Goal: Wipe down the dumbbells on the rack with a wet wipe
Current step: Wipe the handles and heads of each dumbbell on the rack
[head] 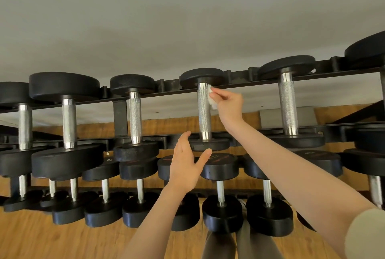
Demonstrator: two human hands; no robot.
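On the left of the top tier, several dumbbells (pixel 68 121) lie across the black rack (pixel 239 87), each with its rubber heads resting on the front and back rails so the knurled steel handle bridges the gap between them — a layout that leaves every handle open to a wipe from above or from the side. A lower tier of dumbbells (pixel 105 190) sits below and closer to the wooden floor (pixel 31 238).

Moving toward the middle, the left hand (pixel 185 161) hovers with fingers straight and thumb spread wide, holding nothing. It sits just in front of the near head of the centre dumbbell (pixel 204 111), probably ready to steady that weight so it does not roll on its rails while being rubbed; whether it touches the head I cannot tell.

Right of it, the right hand (pixel 229 102) pinches a small bunched wet wipe (pixel 212 97) between fingertips and thumb, pressing it against the upper right side of that dumbbell's handle, close under the far head. The wipe seems to be at the top of the handle — so this one looks only begun, and the dumbbells (pixel 288 104) farther right have yet to be reached.
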